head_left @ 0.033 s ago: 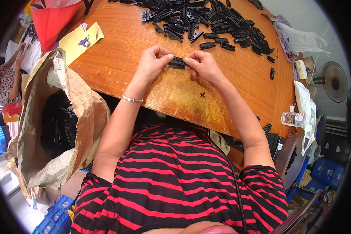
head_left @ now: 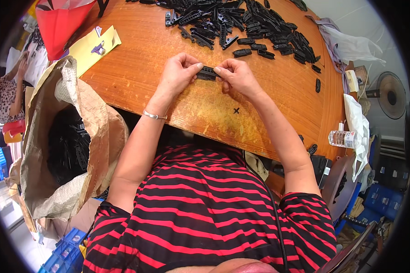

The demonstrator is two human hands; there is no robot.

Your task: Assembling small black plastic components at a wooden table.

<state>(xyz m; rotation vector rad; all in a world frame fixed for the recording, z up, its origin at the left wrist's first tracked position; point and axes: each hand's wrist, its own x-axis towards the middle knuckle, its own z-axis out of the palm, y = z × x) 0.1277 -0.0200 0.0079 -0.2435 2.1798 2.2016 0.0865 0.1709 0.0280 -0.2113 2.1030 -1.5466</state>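
Note:
Between my two hands is a short black ribbed plastic part (head_left: 207, 73), held level above the wooden table (head_left: 136, 68). My left hand (head_left: 181, 73) pinches its left end between thumb and fingers. The right end is gripped the same way by my right hand (head_left: 238, 76). My fingers cover both ends of the part. Beyond my hands lies a heap of similar black plastic parts (head_left: 223, 22), some long and slotted. Several shorter black pieces (head_left: 258, 47) lie at the heap's near edge.
To my left a large paper sack (head_left: 100, 123) stands against the table, with black parts inside. A yellow envelope (head_left: 84, 59) and a red bag (head_left: 61, 27) lie at the far left. A plastic bottle (head_left: 341, 139) rests by the right edge, near a fan (head_left: 391, 95). Another person (head_left: 13, 95) is at far left.

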